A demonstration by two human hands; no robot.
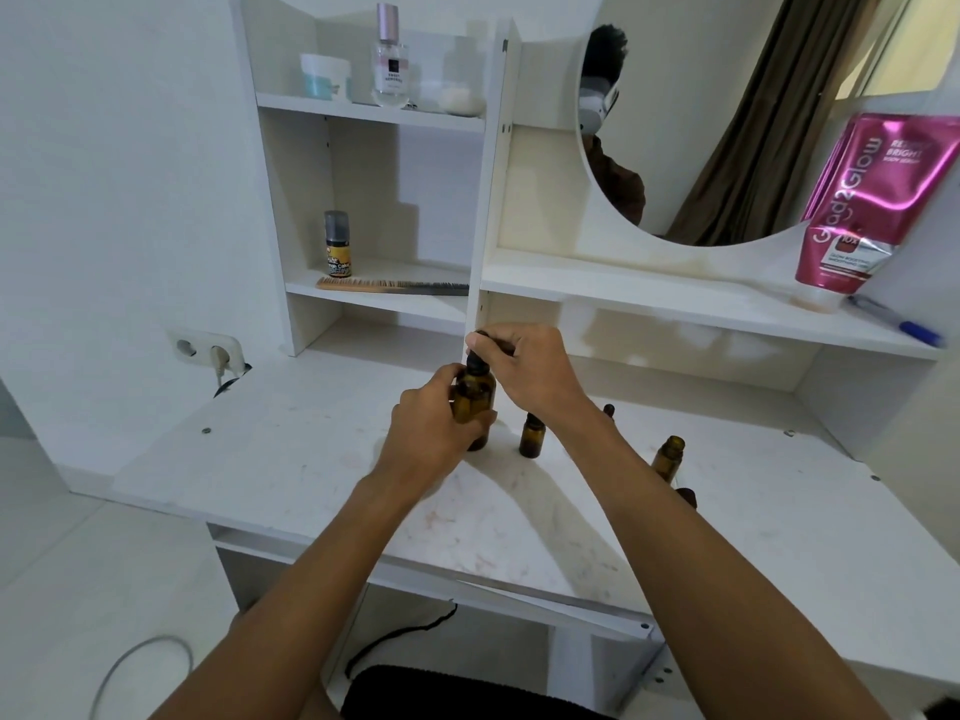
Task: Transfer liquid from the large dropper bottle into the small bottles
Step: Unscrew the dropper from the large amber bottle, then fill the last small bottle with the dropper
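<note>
The large amber dropper bottle [475, 394] stands upright on the white desk [311, 459], a little behind its middle. My left hand [434, 426] wraps around its body. My right hand [524, 368] grips the black dropper cap [475, 358] on top of it from above. Just to the right stands a small amber bottle [532, 434] with a dark cap. A second small amber bottle [668, 456] stands further right, uncapped. A dark cap or dropper top [608, 409] shows behind my right wrist, and another dark piece [687, 496] peeks out beside my right forearm.
A shelf unit rises at the back with a comb [395, 286], a small can [337, 245], a perfume bottle [390, 59] and a jar [326, 76]. A round mirror [727, 122], a pink tube [872, 200] and a blue pen [898, 322] are at right. A wall socket [208, 350] sits left.
</note>
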